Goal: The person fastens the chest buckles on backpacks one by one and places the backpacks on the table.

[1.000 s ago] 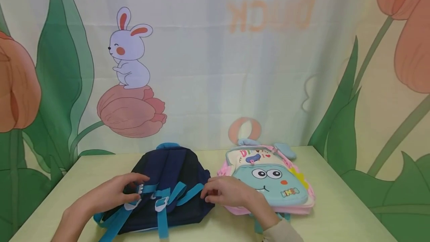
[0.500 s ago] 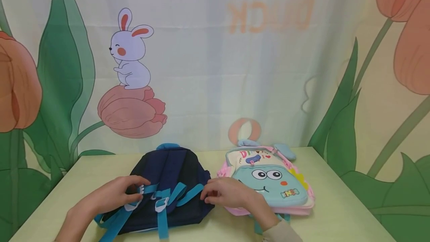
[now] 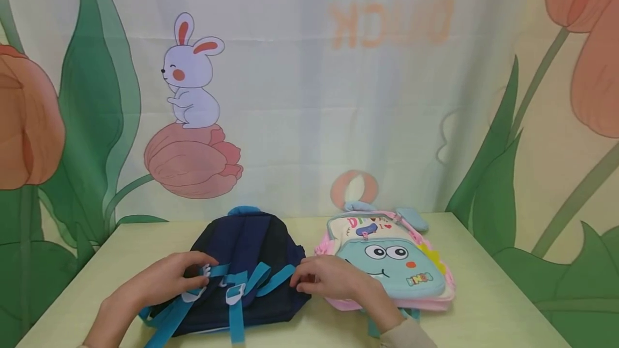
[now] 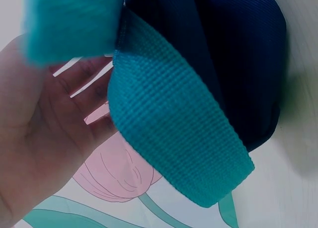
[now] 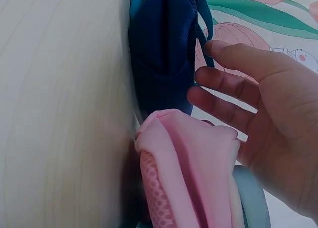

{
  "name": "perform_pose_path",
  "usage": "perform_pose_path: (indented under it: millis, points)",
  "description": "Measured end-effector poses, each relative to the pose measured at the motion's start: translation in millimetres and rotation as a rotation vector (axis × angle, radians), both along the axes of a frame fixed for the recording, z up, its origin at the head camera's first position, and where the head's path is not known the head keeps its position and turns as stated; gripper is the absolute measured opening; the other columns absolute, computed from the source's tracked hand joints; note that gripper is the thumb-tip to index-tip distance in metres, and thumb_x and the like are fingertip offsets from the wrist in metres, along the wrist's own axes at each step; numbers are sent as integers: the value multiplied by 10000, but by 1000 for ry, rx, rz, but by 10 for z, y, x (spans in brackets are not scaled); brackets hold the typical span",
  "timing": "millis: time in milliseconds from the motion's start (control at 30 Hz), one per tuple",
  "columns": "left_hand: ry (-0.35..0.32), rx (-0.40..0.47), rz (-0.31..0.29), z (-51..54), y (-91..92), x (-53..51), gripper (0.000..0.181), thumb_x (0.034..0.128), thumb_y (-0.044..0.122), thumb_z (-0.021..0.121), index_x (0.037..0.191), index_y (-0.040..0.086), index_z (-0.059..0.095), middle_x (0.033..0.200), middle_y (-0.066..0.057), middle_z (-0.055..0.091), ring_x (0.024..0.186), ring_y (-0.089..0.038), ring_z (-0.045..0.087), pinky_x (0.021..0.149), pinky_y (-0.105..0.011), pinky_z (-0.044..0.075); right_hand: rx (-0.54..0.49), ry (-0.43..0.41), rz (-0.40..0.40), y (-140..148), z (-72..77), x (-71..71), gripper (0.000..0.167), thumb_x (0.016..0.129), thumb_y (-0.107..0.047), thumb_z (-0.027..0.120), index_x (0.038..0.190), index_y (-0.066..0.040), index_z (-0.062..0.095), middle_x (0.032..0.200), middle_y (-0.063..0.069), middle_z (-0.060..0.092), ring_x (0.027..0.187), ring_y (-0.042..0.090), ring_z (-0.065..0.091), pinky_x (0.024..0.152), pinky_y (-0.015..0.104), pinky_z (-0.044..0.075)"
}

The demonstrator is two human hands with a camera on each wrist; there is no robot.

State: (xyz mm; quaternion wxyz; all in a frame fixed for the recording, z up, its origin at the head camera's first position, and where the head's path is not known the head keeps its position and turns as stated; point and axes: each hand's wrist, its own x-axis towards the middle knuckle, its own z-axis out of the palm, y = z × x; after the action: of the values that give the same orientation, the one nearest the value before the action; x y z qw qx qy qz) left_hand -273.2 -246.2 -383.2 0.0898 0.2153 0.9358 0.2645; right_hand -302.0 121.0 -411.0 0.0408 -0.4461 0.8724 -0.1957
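Observation:
A navy backpack [image 3: 271,294] lies on the table with its shoulder-strap side up, turquoise webbing and white buckles across it. My left hand [image 3: 166,278] is over its left part, the thumb and a finger either side of a small white buckle [image 3: 207,271], apparently pinching it. In the left wrist view, turquoise webbing [image 4: 169,104] hides the thumb; the other fingers look spread. At the backpack's right edge my right hand [image 3: 329,278] is loosely bent, close to the tip of a turquoise strap [image 3: 278,281]. Thumb and fingertips stand apart in the right wrist view.
A pink and mint backpack [image 3: 401,275] with a cartoon face lies right beside the navy one, partly under my right forearm. Both bags rest on a pale table [image 3: 483,305]. A printed curtain [image 3: 290,95] with a rabbit and tulips hangs behind the table.
The whole view has shifted very slightly. Hands and backpacks keep the same places relative to each other.

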Motion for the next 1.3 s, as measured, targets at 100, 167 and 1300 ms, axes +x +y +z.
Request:
perform_pose_path:
  millis: [100, 167, 1300]
  points:
    - [14, 5, -19, -8, -14, -5, 356, 952, 284, 656, 1282, 150, 648, 1224, -26, 670, 968, -160, 619, 800, -295, 542, -3, 2, -2, 4, 3, -6, 137, 986, -280, 619, 1072, -262, 724, 976, -170, 638, 808, -50, 560, 768, 147, 481]
    - [28, 10, -32, -11, -29, -8, 370, 962, 285, 644, 1300, 134, 636, 1271, -56, 655, 1030, -190, 633, 847, -346, 557, -8, 8, -1, -5, 7, -12, 142, 988, -274, 615, 1080, -263, 722, 981, -168, 635, 808, -49, 562, 764, 145, 481]
    - [291, -119, 91, 44, -109, 25, 415, 978, 228, 619, 1382, 141, 582, 1226, -60, 680, 1060, -229, 666, 888, -502, 545, 45, 285, 54, -1106, 263, -119, 166, 976, -298, 622, 1091, -274, 740, 947, -130, 622, 835, 2, 542, 726, 95, 404]
